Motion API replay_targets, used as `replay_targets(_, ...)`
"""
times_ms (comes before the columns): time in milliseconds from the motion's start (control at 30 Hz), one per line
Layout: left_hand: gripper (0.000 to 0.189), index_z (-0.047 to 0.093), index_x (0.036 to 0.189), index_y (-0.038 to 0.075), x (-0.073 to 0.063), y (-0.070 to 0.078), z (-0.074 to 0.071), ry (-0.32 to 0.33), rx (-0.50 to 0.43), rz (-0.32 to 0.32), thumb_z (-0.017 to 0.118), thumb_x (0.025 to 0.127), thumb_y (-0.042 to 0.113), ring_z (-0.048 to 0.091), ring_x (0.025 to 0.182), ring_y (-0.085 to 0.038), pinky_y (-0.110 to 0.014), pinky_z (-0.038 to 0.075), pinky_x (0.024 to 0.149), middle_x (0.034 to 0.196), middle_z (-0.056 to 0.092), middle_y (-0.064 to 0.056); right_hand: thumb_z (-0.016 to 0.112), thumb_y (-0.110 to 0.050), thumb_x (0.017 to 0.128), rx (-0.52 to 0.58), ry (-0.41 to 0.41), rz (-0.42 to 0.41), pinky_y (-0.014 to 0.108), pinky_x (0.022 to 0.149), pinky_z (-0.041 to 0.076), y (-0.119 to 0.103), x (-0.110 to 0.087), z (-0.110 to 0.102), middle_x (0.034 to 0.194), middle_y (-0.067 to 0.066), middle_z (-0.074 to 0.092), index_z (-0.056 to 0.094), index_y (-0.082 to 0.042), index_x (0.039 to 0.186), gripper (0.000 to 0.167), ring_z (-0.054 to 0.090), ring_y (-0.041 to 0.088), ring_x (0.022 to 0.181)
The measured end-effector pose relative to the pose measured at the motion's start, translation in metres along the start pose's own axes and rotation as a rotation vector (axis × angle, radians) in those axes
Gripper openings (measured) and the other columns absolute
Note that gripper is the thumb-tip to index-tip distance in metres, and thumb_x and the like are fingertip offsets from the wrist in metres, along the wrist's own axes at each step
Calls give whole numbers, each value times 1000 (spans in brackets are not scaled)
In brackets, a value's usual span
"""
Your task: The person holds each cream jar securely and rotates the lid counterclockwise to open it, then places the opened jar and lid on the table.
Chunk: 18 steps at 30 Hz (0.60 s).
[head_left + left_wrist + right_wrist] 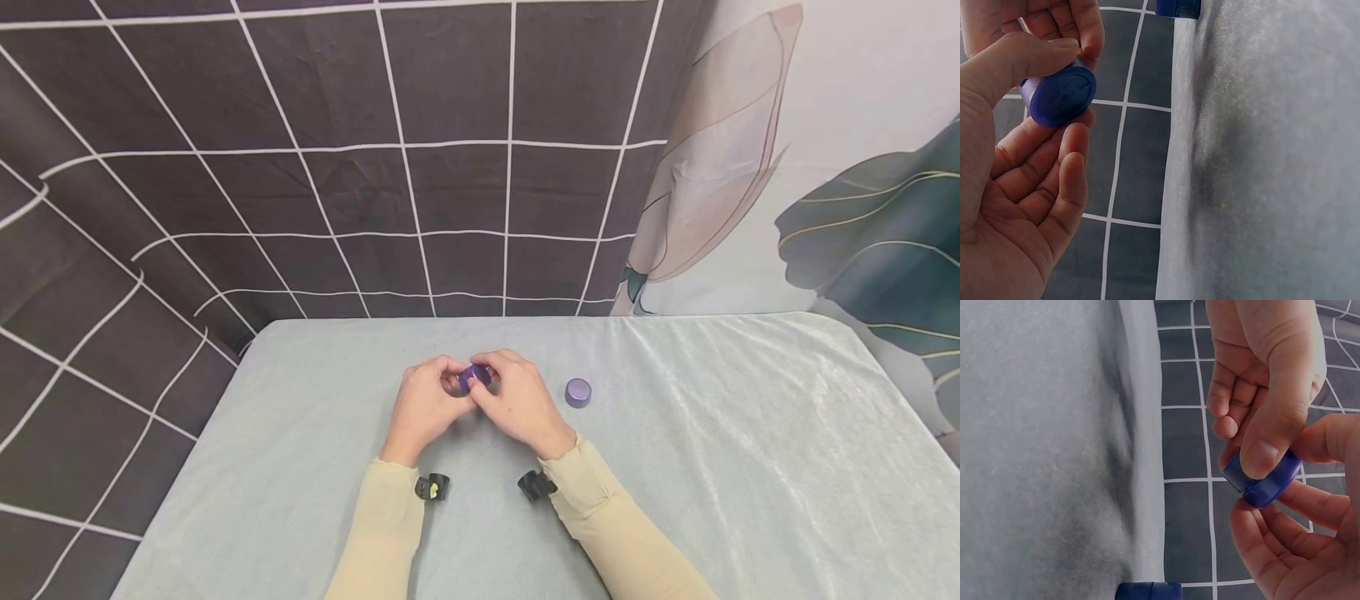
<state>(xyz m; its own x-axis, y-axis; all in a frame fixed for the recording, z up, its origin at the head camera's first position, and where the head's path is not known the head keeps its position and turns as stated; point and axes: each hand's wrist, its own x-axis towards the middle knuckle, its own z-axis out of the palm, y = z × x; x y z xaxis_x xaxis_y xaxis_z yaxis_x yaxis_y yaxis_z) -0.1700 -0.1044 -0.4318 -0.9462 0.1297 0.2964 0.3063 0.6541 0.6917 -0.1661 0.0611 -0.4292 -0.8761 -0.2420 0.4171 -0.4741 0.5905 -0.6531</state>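
Note:
Both hands meet at a small round purple container point(475, 377) over the middle of the table. In the left wrist view its flat round face point(1063, 97) shows faint raised marks. A seam runs round its side in the right wrist view. My left hand point(426, 404) holds it between thumb and fingers, the thumb pressed on its side near the seam. My right hand point(519, 402) grips the other end with thumb and fingertips. A second purple container point(578, 392) of like shape stands on the table to the right of my right hand.
A pale grey velvety cloth point(712, 467) covers the table and lies in soft folds on the right. Behind rises a dark curtain point(337, 92) with white grid lines. A leaf-patterned curtain point(757, 167) hangs at the back right.

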Motion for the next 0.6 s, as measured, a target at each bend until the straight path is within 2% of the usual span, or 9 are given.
replay_targets(600, 30, 74, 93, 11, 0, 0, 0, -1, 2, 7, 87, 69, 24, 58, 67, -9, -29, 51, 64, 73, 64, 7, 68, -17, 88, -12, -6, -19, 39, 85, 51, -1, 0, -1, 103, 8, 70, 72, -2, 112, 29, 65, 21, 91)
